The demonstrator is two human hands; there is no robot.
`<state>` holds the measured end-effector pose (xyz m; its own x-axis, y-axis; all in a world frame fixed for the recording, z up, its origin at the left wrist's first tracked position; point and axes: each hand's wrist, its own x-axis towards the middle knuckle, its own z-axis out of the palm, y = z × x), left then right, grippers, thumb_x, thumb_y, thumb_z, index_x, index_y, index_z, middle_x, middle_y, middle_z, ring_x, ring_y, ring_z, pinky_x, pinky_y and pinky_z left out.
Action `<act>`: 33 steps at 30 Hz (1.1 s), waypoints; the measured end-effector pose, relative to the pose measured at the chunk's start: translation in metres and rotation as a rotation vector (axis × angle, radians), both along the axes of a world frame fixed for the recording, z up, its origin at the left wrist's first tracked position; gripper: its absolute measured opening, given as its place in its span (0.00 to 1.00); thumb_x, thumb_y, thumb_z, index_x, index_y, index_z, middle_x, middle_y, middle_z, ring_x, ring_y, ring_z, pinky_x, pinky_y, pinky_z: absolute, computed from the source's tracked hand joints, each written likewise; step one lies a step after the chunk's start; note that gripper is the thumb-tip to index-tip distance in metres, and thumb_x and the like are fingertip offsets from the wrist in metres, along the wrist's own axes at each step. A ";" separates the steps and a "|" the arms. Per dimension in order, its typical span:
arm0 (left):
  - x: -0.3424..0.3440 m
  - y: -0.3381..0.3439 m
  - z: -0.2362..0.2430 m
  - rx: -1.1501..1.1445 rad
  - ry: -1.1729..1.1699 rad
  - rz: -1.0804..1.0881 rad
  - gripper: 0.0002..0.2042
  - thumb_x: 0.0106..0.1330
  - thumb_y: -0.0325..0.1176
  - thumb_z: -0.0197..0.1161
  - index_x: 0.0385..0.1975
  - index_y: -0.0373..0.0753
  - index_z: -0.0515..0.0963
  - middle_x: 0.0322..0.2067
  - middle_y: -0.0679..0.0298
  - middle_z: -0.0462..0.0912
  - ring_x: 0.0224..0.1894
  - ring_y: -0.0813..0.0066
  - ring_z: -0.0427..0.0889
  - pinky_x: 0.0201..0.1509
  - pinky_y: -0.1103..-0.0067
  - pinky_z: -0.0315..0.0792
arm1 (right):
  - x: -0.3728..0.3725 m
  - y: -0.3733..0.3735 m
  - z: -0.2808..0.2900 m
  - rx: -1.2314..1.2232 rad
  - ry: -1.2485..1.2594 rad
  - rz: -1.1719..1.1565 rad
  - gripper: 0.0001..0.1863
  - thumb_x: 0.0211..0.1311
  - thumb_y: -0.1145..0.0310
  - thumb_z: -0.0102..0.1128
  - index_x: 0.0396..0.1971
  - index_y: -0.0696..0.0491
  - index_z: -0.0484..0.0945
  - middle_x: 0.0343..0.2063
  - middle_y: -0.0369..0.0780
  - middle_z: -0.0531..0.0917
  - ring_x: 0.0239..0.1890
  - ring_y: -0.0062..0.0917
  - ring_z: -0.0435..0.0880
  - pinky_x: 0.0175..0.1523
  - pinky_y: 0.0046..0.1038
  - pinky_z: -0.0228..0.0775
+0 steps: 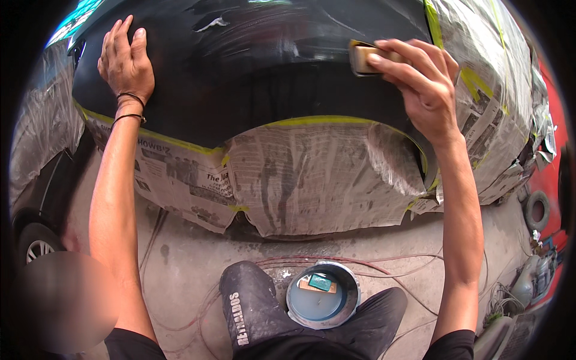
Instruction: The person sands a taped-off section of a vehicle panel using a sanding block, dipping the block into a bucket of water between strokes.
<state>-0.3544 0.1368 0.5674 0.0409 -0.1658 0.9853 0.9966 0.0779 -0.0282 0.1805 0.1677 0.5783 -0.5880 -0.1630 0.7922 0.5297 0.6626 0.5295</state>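
Note:
A dark grey car body panel [270, 72], streaked with light smears, curves across the top, edged with yellow tape and masked with newspaper [312, 174]. My left hand [125, 63] lies on the panel's left side, fingers stretched out and holding nothing. At the panel's right, my right hand [423, 81] grips a tan block [363, 60] with a dark, yellow-edged wrap, held at the surface. Between my knees stands a grey bucket [354, 288] of water, with a teal block [320, 281] and a tan piece inside.
Red and grey hoses [384, 267] run over the concrete floor [186, 252]. Another dark car [51, 192] under plastic stands at left. Masked bodywork [486, 132] continues at right, beside a tyre [536, 210], a red object [557, 174] and grey equipment [528, 279].

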 end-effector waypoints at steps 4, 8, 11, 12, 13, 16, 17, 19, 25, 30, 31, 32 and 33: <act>0.005 0.005 -0.003 0.007 -0.006 -0.029 0.24 0.88 0.50 0.54 0.75 0.52 0.81 0.78 0.58 0.79 0.83 0.54 0.72 0.88 0.57 0.58 | -0.038 0.003 -0.002 0.067 -0.046 0.043 0.22 0.65 0.76 0.77 0.54 0.34 0.97 0.60 0.26 0.93 0.61 0.31 0.87 0.70 0.39 0.72; -0.001 0.005 -0.001 -0.026 -0.018 -0.063 0.24 0.89 0.52 0.53 0.76 0.52 0.80 0.79 0.59 0.78 0.84 0.55 0.70 0.89 0.57 0.56 | -0.060 -0.011 0.012 0.070 -0.131 0.026 0.22 0.67 0.75 0.75 0.54 0.31 0.96 0.61 0.24 0.92 0.62 0.26 0.87 0.70 0.37 0.69; -0.002 0.003 -0.001 -0.017 -0.017 -0.051 0.24 0.89 0.52 0.53 0.77 0.53 0.80 0.78 0.60 0.79 0.84 0.55 0.71 0.88 0.57 0.57 | -0.001 0.008 0.007 0.041 -0.089 -0.014 0.21 0.68 0.75 0.73 0.52 0.31 0.96 0.61 0.24 0.92 0.62 0.26 0.88 0.70 0.37 0.70; -0.002 0.006 -0.001 0.008 -0.004 -0.072 0.25 0.88 0.55 0.53 0.76 0.55 0.80 0.78 0.62 0.79 0.84 0.55 0.70 0.88 0.54 0.56 | 0.003 0.005 0.006 0.029 -0.076 -0.011 0.20 0.68 0.74 0.73 0.52 0.31 0.96 0.61 0.24 0.92 0.62 0.26 0.88 0.70 0.37 0.70; -0.002 0.008 0.000 0.032 0.009 -0.092 0.26 0.88 0.59 0.54 0.76 0.56 0.80 0.78 0.63 0.79 0.84 0.56 0.70 0.88 0.51 0.55 | 0.004 0.003 0.005 0.017 -0.062 -0.007 0.20 0.68 0.74 0.74 0.52 0.31 0.96 0.60 0.24 0.93 0.62 0.26 0.88 0.70 0.37 0.70; -0.007 0.006 -0.002 0.018 0.015 -0.076 0.25 0.88 0.56 0.53 0.76 0.56 0.80 0.78 0.62 0.79 0.84 0.55 0.69 0.88 0.53 0.55 | -0.049 -0.005 0.009 0.047 -0.118 0.024 0.23 0.65 0.78 0.75 0.56 0.36 0.95 0.61 0.26 0.92 0.63 0.29 0.86 0.73 0.38 0.69; -0.003 0.008 -0.004 0.006 0.003 -0.069 0.24 0.89 0.53 0.52 0.77 0.55 0.80 0.79 0.61 0.79 0.84 0.54 0.69 0.89 0.55 0.55 | -0.063 -0.017 0.016 0.052 -0.153 -0.005 0.25 0.65 0.79 0.74 0.57 0.35 0.94 0.62 0.25 0.91 0.65 0.28 0.85 0.72 0.38 0.68; -0.003 0.006 -0.004 0.000 -0.001 -0.053 0.24 0.89 0.53 0.53 0.77 0.55 0.80 0.78 0.61 0.79 0.84 0.54 0.70 0.89 0.56 0.55 | -0.060 -0.018 0.019 0.022 -0.157 0.002 0.25 0.64 0.79 0.75 0.56 0.35 0.95 0.61 0.25 0.92 0.64 0.28 0.86 0.72 0.38 0.68; 0.000 0.005 -0.003 0.029 0.012 -0.053 0.23 0.89 0.53 0.53 0.76 0.55 0.80 0.78 0.61 0.79 0.84 0.54 0.70 0.89 0.55 0.55 | -0.027 -0.001 0.011 0.044 -0.055 0.002 0.23 0.63 0.76 0.75 0.53 0.32 0.96 0.58 0.23 0.93 0.61 0.26 0.87 0.70 0.35 0.69; -0.001 0.006 -0.004 0.001 -0.009 -0.074 0.24 0.89 0.53 0.53 0.77 0.55 0.80 0.79 0.62 0.79 0.84 0.53 0.69 0.89 0.55 0.55 | -0.049 -0.012 0.012 0.022 -0.106 0.019 0.23 0.64 0.77 0.76 0.54 0.36 0.97 0.60 0.26 0.93 0.62 0.31 0.86 0.71 0.37 0.70; 0.000 0.003 -0.003 0.001 -0.011 -0.049 0.24 0.89 0.53 0.53 0.77 0.55 0.80 0.79 0.61 0.79 0.84 0.53 0.69 0.89 0.56 0.55 | -0.027 -0.007 0.009 0.022 -0.058 0.002 0.22 0.63 0.77 0.76 0.52 0.34 0.97 0.59 0.24 0.93 0.61 0.29 0.87 0.70 0.37 0.70; -0.001 0.002 -0.005 -0.002 -0.017 -0.021 0.24 0.89 0.52 0.53 0.77 0.54 0.80 0.79 0.61 0.79 0.84 0.54 0.69 0.89 0.56 0.56 | -0.016 -0.001 0.004 0.020 -0.013 -0.013 0.21 0.63 0.77 0.75 0.49 0.33 0.97 0.58 0.23 0.93 0.60 0.27 0.88 0.69 0.37 0.69; 0.001 0.001 -0.004 -0.002 -0.015 -0.022 0.24 0.89 0.52 0.53 0.77 0.54 0.80 0.79 0.61 0.79 0.84 0.54 0.69 0.89 0.56 0.56 | -0.013 0.001 0.001 0.021 -0.011 -0.014 0.21 0.63 0.77 0.75 0.49 0.33 0.97 0.58 0.23 0.93 0.60 0.27 0.88 0.69 0.37 0.69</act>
<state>-0.3538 0.1383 0.5631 0.0222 -0.1650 0.9860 0.9983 0.0559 -0.0131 0.1673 0.1686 0.5798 -0.5990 -0.1709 0.7823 0.5331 0.6439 0.5489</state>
